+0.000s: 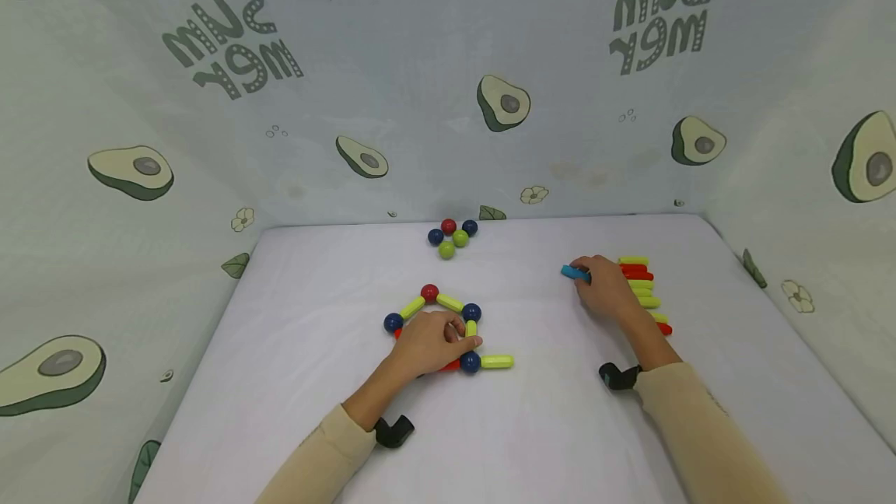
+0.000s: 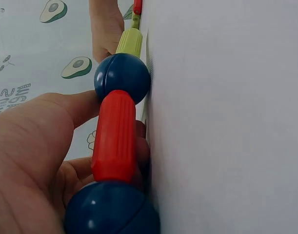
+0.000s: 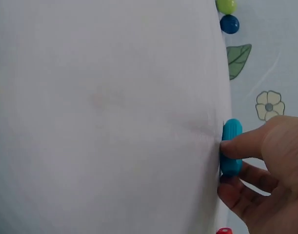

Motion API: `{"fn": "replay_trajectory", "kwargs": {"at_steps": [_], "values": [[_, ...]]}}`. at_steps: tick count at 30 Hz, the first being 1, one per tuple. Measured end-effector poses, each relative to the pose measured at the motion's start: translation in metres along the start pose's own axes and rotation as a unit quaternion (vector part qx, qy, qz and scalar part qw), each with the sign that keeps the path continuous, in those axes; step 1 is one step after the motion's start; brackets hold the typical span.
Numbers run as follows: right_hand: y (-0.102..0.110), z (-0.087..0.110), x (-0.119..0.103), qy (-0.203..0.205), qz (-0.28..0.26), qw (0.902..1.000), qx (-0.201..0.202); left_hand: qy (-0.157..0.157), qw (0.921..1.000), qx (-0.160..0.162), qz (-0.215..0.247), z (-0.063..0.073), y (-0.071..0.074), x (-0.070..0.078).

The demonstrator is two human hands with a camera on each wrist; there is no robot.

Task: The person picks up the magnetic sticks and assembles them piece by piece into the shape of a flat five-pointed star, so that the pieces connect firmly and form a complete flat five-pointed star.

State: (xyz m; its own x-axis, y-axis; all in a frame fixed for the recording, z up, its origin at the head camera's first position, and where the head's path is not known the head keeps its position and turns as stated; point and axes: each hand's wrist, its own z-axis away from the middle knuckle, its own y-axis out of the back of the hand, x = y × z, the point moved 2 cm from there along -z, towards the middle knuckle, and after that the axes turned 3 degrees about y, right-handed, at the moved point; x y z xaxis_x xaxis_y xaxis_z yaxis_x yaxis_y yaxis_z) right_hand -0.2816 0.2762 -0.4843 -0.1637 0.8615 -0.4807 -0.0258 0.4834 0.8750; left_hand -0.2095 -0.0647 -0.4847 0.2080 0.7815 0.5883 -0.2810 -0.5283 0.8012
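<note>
- Nearest me, the left hand [image 1: 430, 344] grips the frame [image 1: 449, 302] on the white table [image 1: 546, 442], fingers curled behind a red rod in the left wrist view. I read the step in hand as steadying this build while a rod is fetched.
- In the frame I count one red ball [image 1: 430, 293], four blue balls [image 1: 471, 313] (one shows properly only from the left wrist), four lime rods [image 1: 412, 307], one jutting rightward, and at least two red rods [image 2: 114, 136], partly covered.
- Over to the right, I count eight rods in the row [image 1: 642, 293], five lime and three red; the arm may hide others.
- Just beside that row, the right hand [image 1: 603, 285] pinches the one blue rod [image 1: 574, 272] I see, well apart from the frame. I judge the next move calls for a firm pinch, with the rod's left end free.
- Farthest off, near the back edge, I count five loose balls [image 1: 460, 238]: one red, two blue, two lime.
</note>
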Motion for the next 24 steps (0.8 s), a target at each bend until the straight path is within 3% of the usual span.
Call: {"fn": "replay_trajectory", "kwargs": {"at_steps": [10, 16, 24], "values": [[-0.027, 0.024, -0.047, 0.05, -0.047, 0.9976, -0.01, 0.027, 0.9988, -0.009, 0.041, -0.002, -0.001, -0.001], [-0.044, 0.035, -0.081, 0.096, -0.068, 0.9924, -0.035, 0.037, 0.9978, -0.018, 0.053, -0.002, 0.0, 0.0], [-0.057, 0.039, -0.109, 0.127, -0.09, 0.9855, -0.068, 0.025, 0.9983, -0.016, 0.049, -0.002, -0.001, 0.0]]}}
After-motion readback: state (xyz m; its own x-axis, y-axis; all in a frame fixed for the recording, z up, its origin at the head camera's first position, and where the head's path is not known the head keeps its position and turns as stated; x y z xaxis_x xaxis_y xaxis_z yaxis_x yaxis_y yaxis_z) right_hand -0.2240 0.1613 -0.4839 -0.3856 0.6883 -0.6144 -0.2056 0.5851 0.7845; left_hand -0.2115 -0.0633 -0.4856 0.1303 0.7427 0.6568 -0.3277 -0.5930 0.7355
